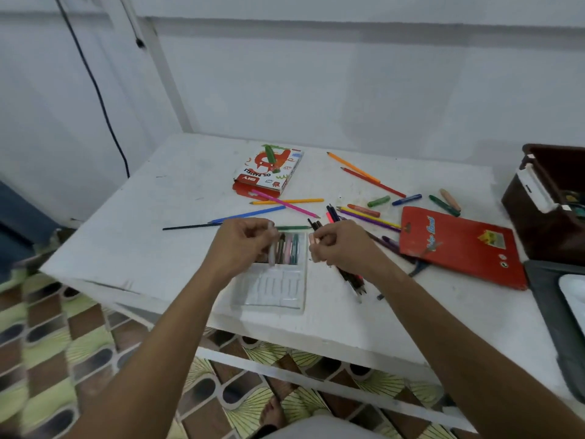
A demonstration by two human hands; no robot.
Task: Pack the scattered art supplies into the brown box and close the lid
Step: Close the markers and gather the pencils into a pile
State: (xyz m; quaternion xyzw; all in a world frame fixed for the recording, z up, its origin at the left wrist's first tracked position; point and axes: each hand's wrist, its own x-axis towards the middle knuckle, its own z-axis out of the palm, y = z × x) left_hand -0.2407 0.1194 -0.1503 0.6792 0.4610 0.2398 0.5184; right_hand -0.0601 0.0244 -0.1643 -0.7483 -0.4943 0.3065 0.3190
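The white surface [133,248] carries everything. At its right edge stands the brown box [550,217], its lid off; a few supplies show dimly inside, too dark to tell apart. A dark grey lid or tray [544,299] lies just in front of it at the near right corner. Beside the box lies a flat red pencil packet [459,245], with dark pencils sticking out from under its left side. Toward the far edge sits an oil pastel carton [269,172] with a green crayon [270,156] resting on top. Near the front edge, in the middle, lies a clear plastic tray [272,289]; several pastels [289,248] fill its far slots, while its near slots hold nothing. Loose coloured pencils [285,202] and crayons [364,210] lie scattered between the carton and the packet.

The left hand [240,245] hovers over the tray, its fingers curled round a pale stick [271,248]. The right hand [342,248] has its fingers pinching a pink pastel [313,248] while gripping a bundle of dark pencils [351,280].
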